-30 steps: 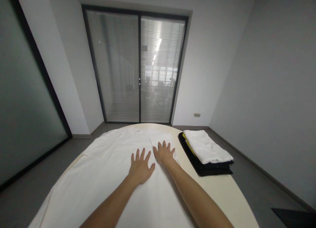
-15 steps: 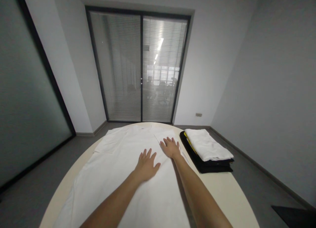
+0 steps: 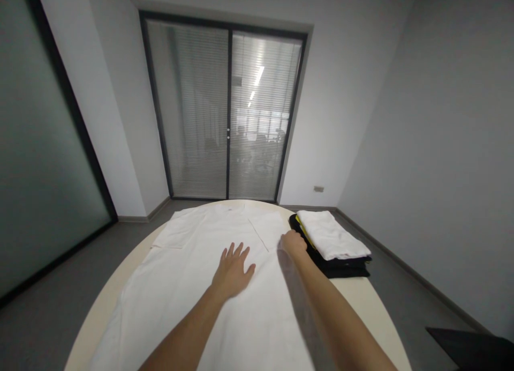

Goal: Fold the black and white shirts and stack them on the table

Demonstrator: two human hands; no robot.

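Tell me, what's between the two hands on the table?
Only white shirt cloth: a smooth stretch of it lies between the flat left hand and the right hand at its edge. Nothing else sits there, as the head view shows.

No writing, label, brand, number or sign can be read anywhere in this view. The white garment under the left hand shows plain cloth, with no print or tag lettering (a tiny dark mark sits at its far edge, well beyond the fingertips, too small to make out). The folded stack of clothes just beside the right hand shows white, yellow and black layers without any legible mark. The small wall plate far beyond the right hand bears nothing readable, and the glass doors behind the table carry no lettering.
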